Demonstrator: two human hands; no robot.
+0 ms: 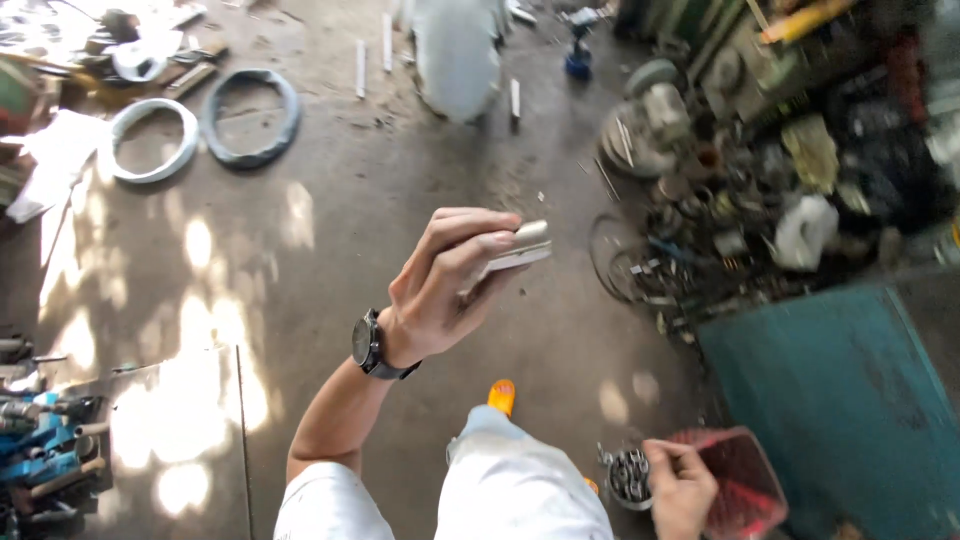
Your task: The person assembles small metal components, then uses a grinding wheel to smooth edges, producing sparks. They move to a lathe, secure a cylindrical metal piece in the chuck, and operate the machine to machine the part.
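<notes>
My left hand (445,280), with a black watch on the wrist, is raised in front of me and closed around a small flat metal piece (522,247), its pale end sticking out past the fingers. Down at the lower right, my right hand (680,490) grips the rim of a small round container (628,476) holding several metal parts. A red mesh basket (745,480) sits right beside that hand. My leg in light trousers and an orange sandal (502,396) show below.
Concrete floor with sun patches. Two hoops (152,140) (250,115) lie at the upper left. A heap of scrap metal and machine parts (760,170) fills the right. A teal metal surface (850,400) is at the lower right. Tools (40,440) lie at the left edge.
</notes>
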